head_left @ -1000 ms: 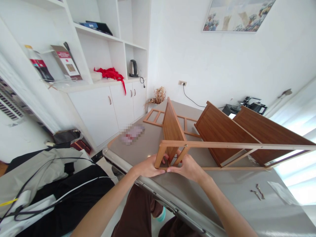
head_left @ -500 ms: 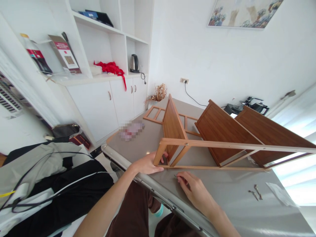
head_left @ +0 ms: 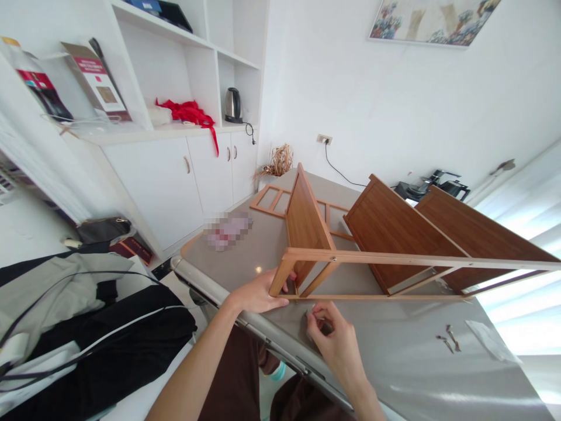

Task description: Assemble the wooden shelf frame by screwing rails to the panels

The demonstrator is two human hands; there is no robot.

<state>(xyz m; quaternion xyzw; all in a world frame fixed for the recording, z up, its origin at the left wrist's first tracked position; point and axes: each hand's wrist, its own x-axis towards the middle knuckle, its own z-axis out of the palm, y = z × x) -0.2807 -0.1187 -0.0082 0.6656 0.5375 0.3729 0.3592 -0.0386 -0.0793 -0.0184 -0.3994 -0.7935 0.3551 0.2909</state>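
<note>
A wooden shelf rack (head_left: 394,257) lies on its side on the grey table, its boards standing upright between the rails. My left hand (head_left: 256,292) is wrapped around its near left end, with some fingertips behind the end bar. Just right of that, in front of the lower rail, my right hand (head_left: 335,330) is closed in a pinch on a small grey metal piece (head_left: 307,314). Most of that piece is hidden by the fingers, so its kind cannot be made out. A screw head (head_left: 334,259) shows in the upper rail near the corner.
Several loose screws (head_left: 449,339) lie on the table (head_left: 421,374) to the right, beside a clear plastic bag (head_left: 493,341). A flat wooden ladder-like frame (head_left: 272,200) is at the back left, near a blurred pinkish item (head_left: 230,230). Clothes and cables (head_left: 87,304) lie left.
My right hand has turned more upright and shifted slightly left, still pinching the small grey piece. My left hand keeps its hold on the rack. The camera view has shifted a little.
</note>
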